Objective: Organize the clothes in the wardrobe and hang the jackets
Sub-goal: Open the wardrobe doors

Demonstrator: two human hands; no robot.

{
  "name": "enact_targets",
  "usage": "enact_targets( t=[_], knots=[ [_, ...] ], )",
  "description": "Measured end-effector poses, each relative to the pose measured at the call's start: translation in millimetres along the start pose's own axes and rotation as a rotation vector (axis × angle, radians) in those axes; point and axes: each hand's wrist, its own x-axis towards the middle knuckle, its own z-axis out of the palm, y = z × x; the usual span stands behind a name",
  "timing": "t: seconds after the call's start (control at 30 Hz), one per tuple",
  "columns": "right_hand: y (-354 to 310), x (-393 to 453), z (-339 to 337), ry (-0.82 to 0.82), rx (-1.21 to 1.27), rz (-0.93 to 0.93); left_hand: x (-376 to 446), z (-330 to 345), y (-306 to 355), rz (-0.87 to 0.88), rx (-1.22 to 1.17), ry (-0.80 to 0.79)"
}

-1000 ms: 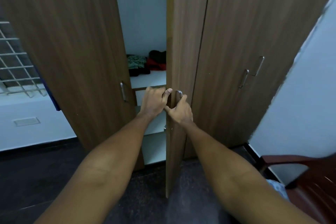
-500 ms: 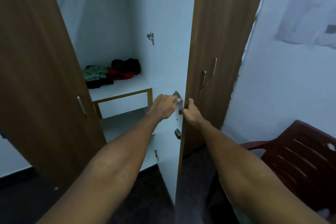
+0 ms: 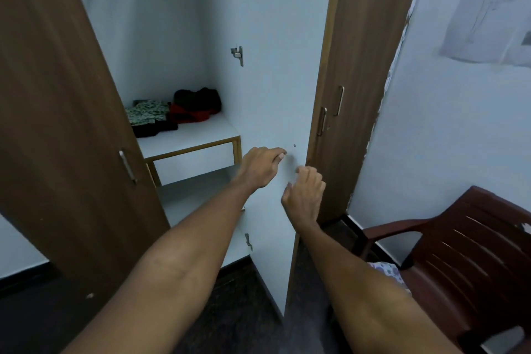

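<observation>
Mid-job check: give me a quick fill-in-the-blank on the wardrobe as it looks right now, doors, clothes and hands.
1. Both wardrobe doors stand ____, showing the white interior.
2. The folded clothes lie on the ____ shelf, above the lower shelf.
3. Beside the wardrobe, at the lower right, stands a dark red ____.
4. The left hand and the right hand are in front of the white ____ face of the right door.

Missing words: open; upper; chair; inner

Two wardrobe doors (image 3: pixel 57 123) (image 3: pixel 275 95) stand open, and two hands (image 3: pixel 263 165) (image 3: pixel 304 195) reach in. One pile of clothes (image 3: pixel 175 110) lies on one shelf (image 3: pixel 195 135). One chair (image 3: pixel 474 253) stands nearby.
</observation>
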Motion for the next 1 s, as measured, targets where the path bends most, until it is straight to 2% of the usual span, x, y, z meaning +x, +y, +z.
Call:
enact_targets(
  t=[0.13,0.23,0.4,0.6,0.67,0.7,0.9,1.0],
  knots=[
    [-24,-7,22,-0.21,-0.01,-0.276,-14,-16,-18,-0.088,-0.027,0.081],
    [-67,-3,45,-0.326,0.077,-0.318,-30,-36,-56,-0.17,-0.029,0.152],
    [-143,7,71,-0.359,0.129,-0.43,-58,-75,-121,-0.257,0.044,0.272],
    [-259,11,113,-0.448,0.233,-0.597,-99,-117,-233,-0.445,0.228,0.279],
    [-267,13,122,-0.521,0.26,-0.578,-108,-121,-244,-0.494,0.243,0.239],
    [-305,13,143,-0.555,0.285,-0.597,-116,-132,-283,-0.557,0.263,0.228],
    [-373,11,192,-0.731,0.317,-0.511,-126,-137,-355,-0.669,0.233,0.208],
    [-388,5,212,-0.731,0.286,-0.439,-126,-127,-374,-0.766,0.089,0.195]
  ],
)
